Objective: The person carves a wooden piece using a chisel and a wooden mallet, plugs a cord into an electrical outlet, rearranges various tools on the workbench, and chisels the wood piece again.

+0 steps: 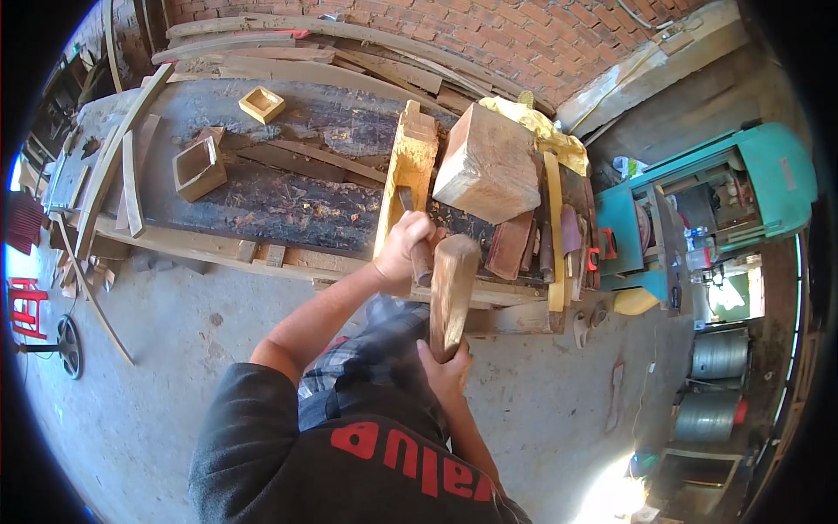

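Observation:
My left hand (408, 249) is wrapped round a chisel (421, 265), whose blade points away from me onto a yellow wooden piece (412, 148) at the edge of the workbench. Below and right of it, my right hand (445, 367) grips the lower end of a thick wooden mallet (456, 288). The mallet's rounded top is close to the chisel handle; whether they touch cannot be told. A large wooden block (489, 162) rests on the bench just right of the yellow piece.
Two small wooden boxes (262, 105) (199, 168) and long strips (113, 166) lie on the dark bench (288, 205). Tools and slats (556, 227) stand right of the block. Further right is a teal cabinet (777, 179). Planks lean along the brick wall (489, 44).

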A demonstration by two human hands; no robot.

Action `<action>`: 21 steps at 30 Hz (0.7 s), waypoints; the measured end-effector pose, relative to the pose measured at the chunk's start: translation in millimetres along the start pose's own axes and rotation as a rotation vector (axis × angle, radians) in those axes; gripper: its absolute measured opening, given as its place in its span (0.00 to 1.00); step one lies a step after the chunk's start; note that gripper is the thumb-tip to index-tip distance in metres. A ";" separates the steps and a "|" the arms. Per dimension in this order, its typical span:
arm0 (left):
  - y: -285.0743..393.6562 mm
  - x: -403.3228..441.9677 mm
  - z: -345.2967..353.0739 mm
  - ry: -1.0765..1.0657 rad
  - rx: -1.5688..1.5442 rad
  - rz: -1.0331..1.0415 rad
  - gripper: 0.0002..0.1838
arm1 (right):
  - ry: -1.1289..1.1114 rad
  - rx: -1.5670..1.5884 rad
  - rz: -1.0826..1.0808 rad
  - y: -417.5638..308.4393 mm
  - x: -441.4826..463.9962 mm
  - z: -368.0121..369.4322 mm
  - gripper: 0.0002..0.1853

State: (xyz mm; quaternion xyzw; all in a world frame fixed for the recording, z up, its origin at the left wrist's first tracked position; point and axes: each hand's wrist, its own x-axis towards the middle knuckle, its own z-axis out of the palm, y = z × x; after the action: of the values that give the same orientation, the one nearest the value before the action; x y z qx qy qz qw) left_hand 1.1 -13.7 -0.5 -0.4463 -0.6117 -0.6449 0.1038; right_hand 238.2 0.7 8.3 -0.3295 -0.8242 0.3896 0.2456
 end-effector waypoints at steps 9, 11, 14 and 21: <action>-7.0 13.4 2.8 -0.054 -0.017 -0.022 0.17 | 0.051 -0.013 -0.249 4.4 8.2 -0.9 0.17; -16.7 18.5 -1.5 -0.124 -0.006 -0.031 0.16 | 0.015 -0.123 -0.036 -7.0 11.8 2.3 0.21; -20.5 26.9 2.8 -0.010 -0.050 -0.098 0.16 | 0.042 -0.066 -0.098 -18.0 11.2 -7.8 0.20; -17.4 31.6 -0.3 -0.011 -0.087 -0.099 0.15 | 0.060 -0.105 0.023 -18.5 27.2 13.3 0.22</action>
State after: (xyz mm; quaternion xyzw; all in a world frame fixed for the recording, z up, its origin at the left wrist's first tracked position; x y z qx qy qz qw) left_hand -29.2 3.1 9.7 -0.4233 -0.6049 -0.6727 0.0488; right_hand 204.9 5.5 19.6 -0.3630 -0.8318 0.3386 0.2481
